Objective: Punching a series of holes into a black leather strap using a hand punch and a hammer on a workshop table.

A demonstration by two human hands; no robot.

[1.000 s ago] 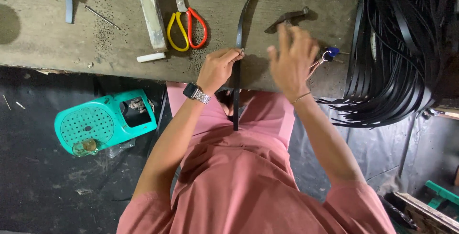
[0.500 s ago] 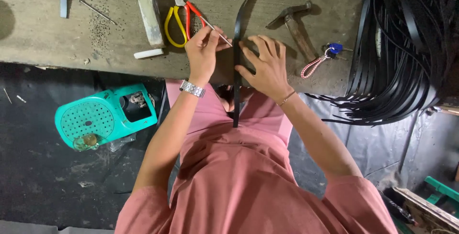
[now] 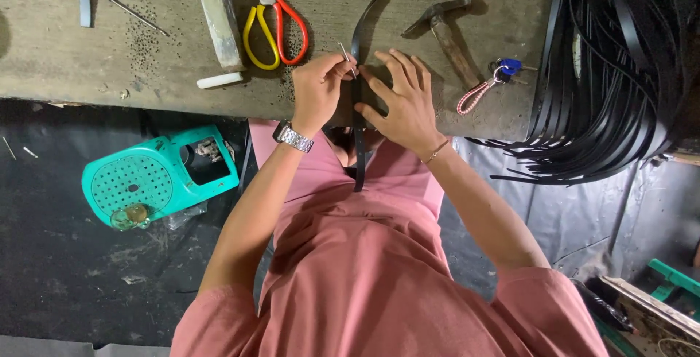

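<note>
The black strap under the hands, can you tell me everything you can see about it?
The black strap is long, thin and flat, and looks like leather. It curves across the wooden workbench, passes under both hands and hangs over the front edge. The right hand presses flat on it. The left hand holds a thin metal pin at it.

Black strap: long, thin, flat, matte, lying across the desk edge near frame centre. It curves up toward 1 o'clock over the desk top, and its lower end hangs off the edge toward 6 o'clock. Thin metal pin tool: slim, silver, tilted, tip on the strap at about 11 o'clock of the covered section.
</note>
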